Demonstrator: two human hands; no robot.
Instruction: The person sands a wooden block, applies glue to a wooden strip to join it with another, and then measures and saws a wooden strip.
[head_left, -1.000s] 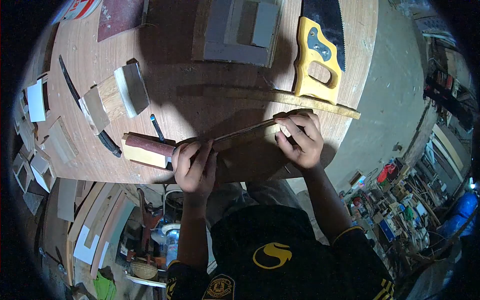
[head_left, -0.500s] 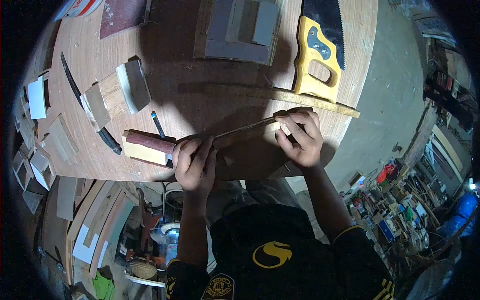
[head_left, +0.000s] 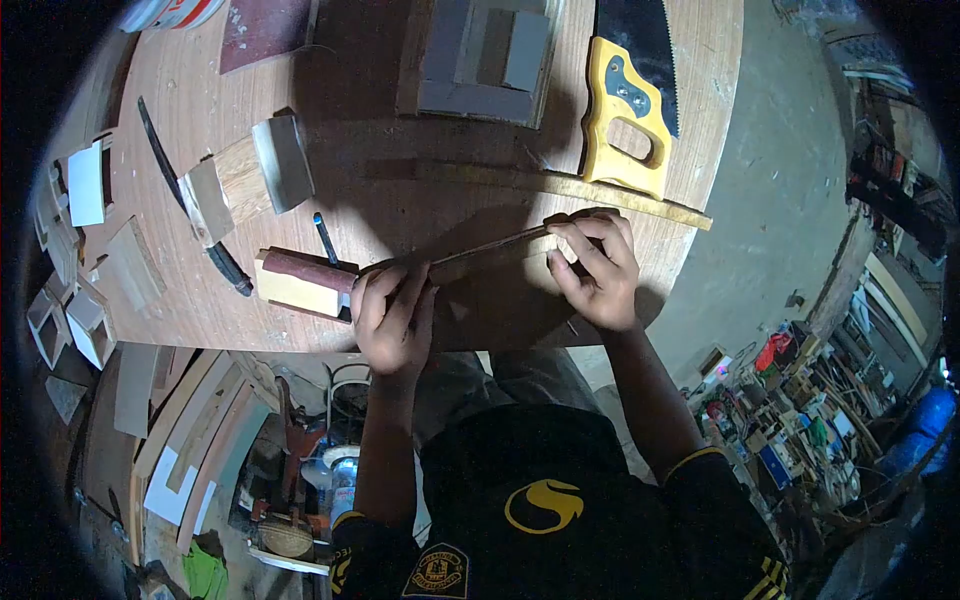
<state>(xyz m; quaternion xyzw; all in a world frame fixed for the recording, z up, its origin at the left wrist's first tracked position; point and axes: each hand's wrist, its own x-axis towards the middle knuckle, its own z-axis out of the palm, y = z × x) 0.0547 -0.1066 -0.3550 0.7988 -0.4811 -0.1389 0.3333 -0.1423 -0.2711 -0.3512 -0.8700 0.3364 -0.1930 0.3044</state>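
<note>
A thin, dark-edged wooden piece (head_left: 490, 244) spans the gap between my two hands above the near part of the table. My left hand (head_left: 393, 318) is closed around its left end, with fingers bent over it. At the other end, the fingers of my right hand (head_left: 598, 270) grip it from above, the thumb held a little apart below. Just left of my left hand lies a pale block with dark red sandpaper (head_left: 308, 272) on it. A blue-tipped pen or pencil (head_left: 324, 238) lies beside that block. Beyond my right hand lies a long wooden strip (head_left: 600, 192).
A yellow-handled handsaw (head_left: 626, 130) touches the strip at the right. A grey framed wooden piece (head_left: 480, 105) lies at the back. At left are a jointed wooden piece (head_left: 240, 185) and a slim black tool (head_left: 230, 270). The table (head_left: 200, 320) has a curved right edge.
The view has shifted slightly, so the things on the table sit a little differently in it. Both hands keep their hold on the thin wooden piece.
</note>
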